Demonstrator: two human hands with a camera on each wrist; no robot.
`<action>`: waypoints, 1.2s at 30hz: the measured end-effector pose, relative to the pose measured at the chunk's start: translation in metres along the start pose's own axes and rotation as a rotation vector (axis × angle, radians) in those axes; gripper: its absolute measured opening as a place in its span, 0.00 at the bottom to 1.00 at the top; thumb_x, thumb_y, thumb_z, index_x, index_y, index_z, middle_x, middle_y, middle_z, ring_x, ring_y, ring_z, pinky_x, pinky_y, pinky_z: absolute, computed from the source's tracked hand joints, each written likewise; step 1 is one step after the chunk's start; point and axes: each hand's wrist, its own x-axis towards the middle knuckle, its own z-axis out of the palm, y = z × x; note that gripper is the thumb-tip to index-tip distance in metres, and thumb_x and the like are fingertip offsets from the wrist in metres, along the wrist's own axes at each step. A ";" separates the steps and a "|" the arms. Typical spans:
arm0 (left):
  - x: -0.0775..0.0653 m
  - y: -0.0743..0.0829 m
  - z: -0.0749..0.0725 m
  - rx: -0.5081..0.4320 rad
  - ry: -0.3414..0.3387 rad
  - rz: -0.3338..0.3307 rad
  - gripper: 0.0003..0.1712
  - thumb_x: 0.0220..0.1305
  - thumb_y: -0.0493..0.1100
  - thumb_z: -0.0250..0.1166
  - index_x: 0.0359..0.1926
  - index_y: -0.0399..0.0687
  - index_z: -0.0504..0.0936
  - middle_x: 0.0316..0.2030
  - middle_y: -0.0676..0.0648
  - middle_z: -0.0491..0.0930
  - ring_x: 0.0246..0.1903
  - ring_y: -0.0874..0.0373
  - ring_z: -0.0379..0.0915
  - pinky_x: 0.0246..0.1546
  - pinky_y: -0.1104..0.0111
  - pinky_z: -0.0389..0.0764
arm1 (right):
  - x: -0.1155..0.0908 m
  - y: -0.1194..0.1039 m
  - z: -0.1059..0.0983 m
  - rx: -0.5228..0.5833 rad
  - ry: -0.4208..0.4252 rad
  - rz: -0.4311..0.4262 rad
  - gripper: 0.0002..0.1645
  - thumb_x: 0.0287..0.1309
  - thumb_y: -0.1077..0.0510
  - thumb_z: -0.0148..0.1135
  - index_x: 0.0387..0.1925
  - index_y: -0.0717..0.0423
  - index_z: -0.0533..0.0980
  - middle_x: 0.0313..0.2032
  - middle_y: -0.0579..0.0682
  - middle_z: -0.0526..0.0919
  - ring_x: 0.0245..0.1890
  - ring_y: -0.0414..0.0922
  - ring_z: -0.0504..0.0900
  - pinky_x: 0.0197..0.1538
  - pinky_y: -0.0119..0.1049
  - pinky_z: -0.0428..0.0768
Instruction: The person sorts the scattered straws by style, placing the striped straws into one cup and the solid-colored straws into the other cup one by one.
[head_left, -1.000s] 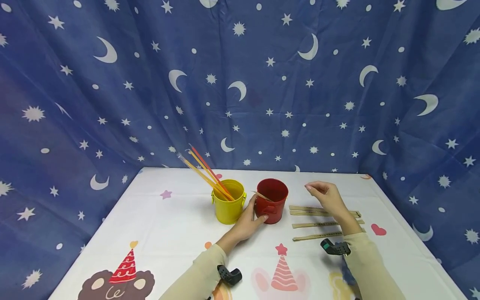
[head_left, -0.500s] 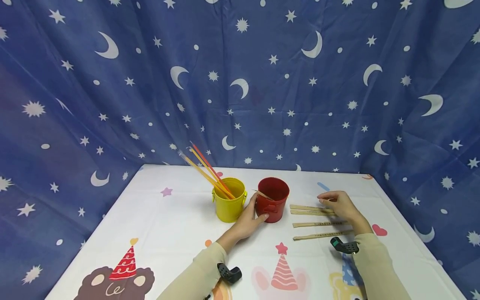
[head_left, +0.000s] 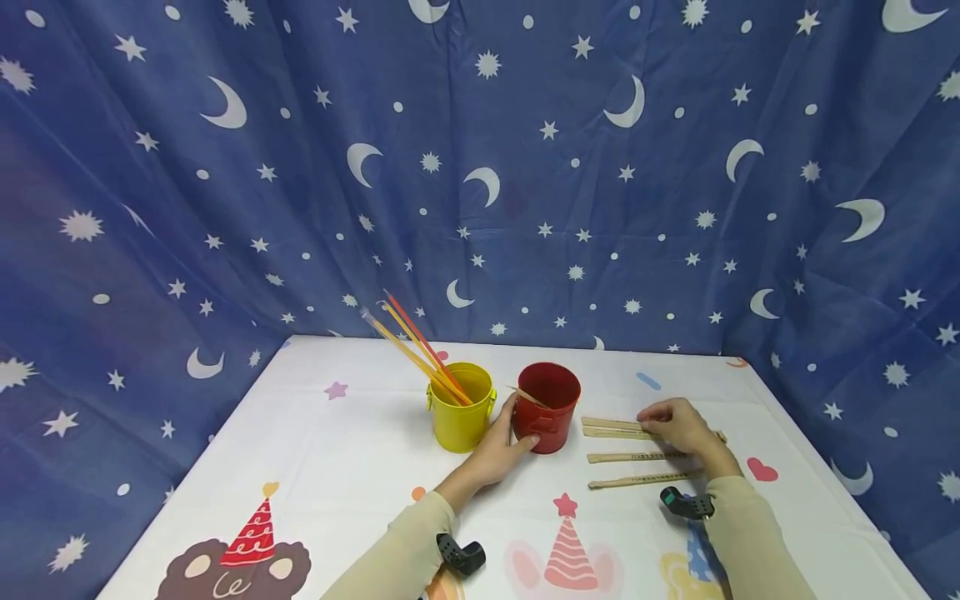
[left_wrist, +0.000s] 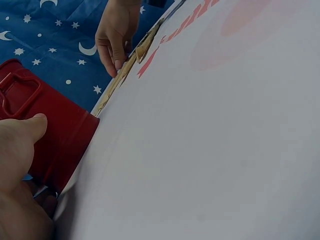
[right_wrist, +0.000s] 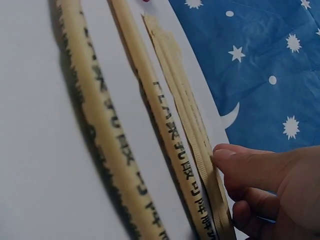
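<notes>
My left hand (head_left: 495,450) grips a red metal bucket (head_left: 547,425) from its left side, with the thumb on the front below the rim. A thin pale stick (head_left: 529,397) leans over that bucket's left rim. My right hand (head_left: 681,427) is low over the far end of several slim brown paper packets (head_left: 633,480) printed with dark characters. In the right wrist view, its thumb and index tips meet at the edge of the farthest packets (right_wrist: 187,105). Whether a packet is pinched between them is unclear. In the left wrist view, the right fingertips also reach the packets.
Left of the red bucket stands a yellow bucket (head_left: 459,425). Long yellow and red rods (head_left: 420,346) lean out of it to the upper left. A white patterned cloth (head_left: 360,450) covers the table, and a blue star-and-moon curtain (head_left: 480,208) hangs behind.
My right hand has moved right and down from above the table onto the far packets. My left hand stays on the red bucket.
</notes>
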 end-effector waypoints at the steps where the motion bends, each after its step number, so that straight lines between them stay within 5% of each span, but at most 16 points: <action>1: 0.000 0.000 0.000 0.005 0.002 0.004 0.48 0.71 0.47 0.63 0.81 0.52 0.44 0.79 0.42 0.56 0.79 0.44 0.50 0.79 0.45 0.54 | 0.000 0.000 0.000 -0.009 0.000 0.007 0.10 0.62 0.63 0.65 0.44 0.64 0.85 0.36 0.55 0.86 0.33 0.44 0.75 0.36 0.33 0.72; 19: 0.001 -0.002 0.001 -0.002 0.003 -0.009 0.48 0.72 0.47 0.62 0.81 0.52 0.44 0.79 0.43 0.55 0.79 0.46 0.49 0.80 0.47 0.54 | 0.004 0.010 0.006 -0.070 0.039 -0.027 0.06 0.61 0.60 0.67 0.37 0.57 0.87 0.25 0.45 0.78 0.29 0.43 0.71 0.35 0.37 0.62; 29: 0.001 -0.002 0.002 -0.001 0.004 0.000 0.48 0.72 0.47 0.62 0.81 0.50 0.44 0.79 0.42 0.56 0.79 0.46 0.50 0.79 0.46 0.55 | 0.001 0.006 0.003 -0.075 0.072 -0.040 0.06 0.62 0.60 0.67 0.38 0.57 0.87 0.27 0.47 0.81 0.29 0.43 0.72 0.37 0.38 0.63; 36: 0.001 -0.001 0.001 -0.004 0.000 0.008 0.47 0.72 0.46 0.62 0.81 0.51 0.44 0.79 0.43 0.54 0.80 0.46 0.49 0.80 0.48 0.54 | -0.001 0.002 -0.004 -0.059 0.134 -0.101 0.08 0.58 0.61 0.67 0.38 0.59 0.87 0.24 0.47 0.79 0.26 0.40 0.70 0.29 0.33 0.67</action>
